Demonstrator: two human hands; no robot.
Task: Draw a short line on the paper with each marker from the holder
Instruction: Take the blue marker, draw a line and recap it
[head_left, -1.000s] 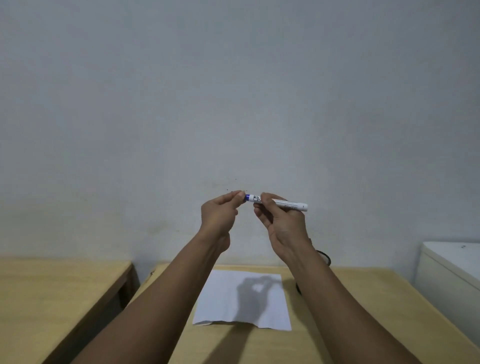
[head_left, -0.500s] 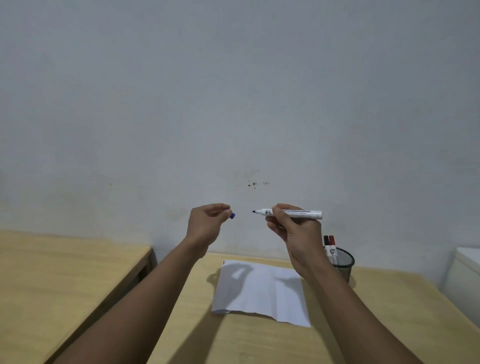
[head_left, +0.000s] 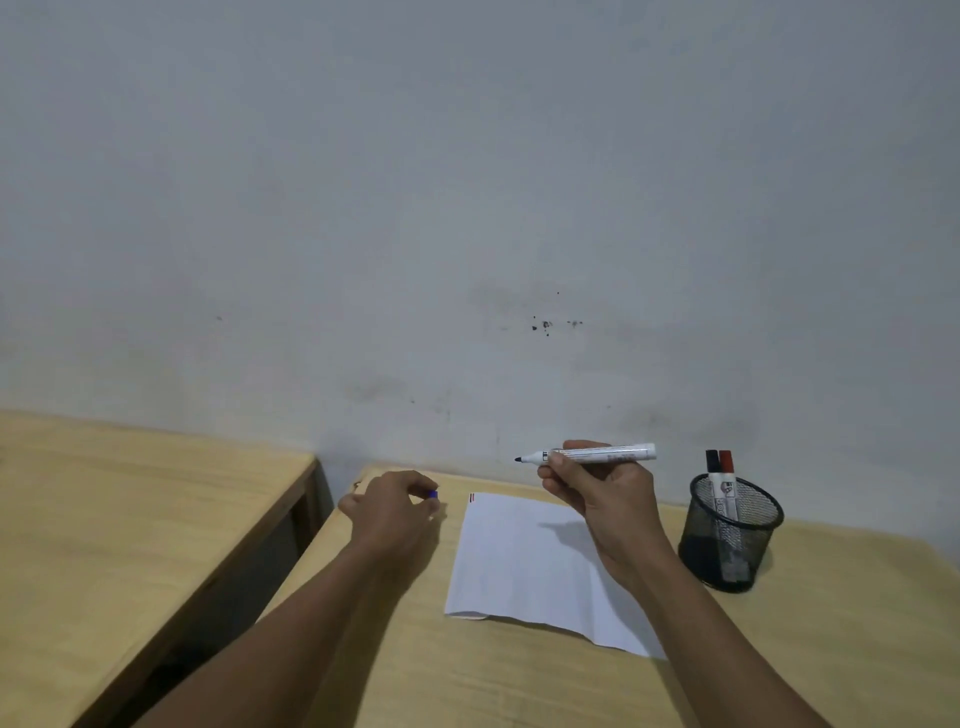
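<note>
My right hand (head_left: 597, 493) holds an uncapped white marker (head_left: 597, 453) level above the far edge of the paper, its dark tip pointing left. My left hand (head_left: 392, 512) is closed around the blue cap (head_left: 432, 494), low over the table just left of the paper. The white paper (head_left: 524, 561) lies flat on the wooden table (head_left: 831, 649), with short red and dark lines at its far left corner. A black mesh holder (head_left: 732, 535) stands to the right of the paper with a black-capped and a red-capped marker (head_left: 719, 467) upright in it.
A second wooden table (head_left: 104, 519) stands to the left, separated by a dark gap (head_left: 270, 561). A grey wall (head_left: 467, 208) rises directly behind both tables.
The cap came off the marker. My left hand carried it down and left to the table. My right hand lowered the marker toward the paper, and the view tilted down.
</note>
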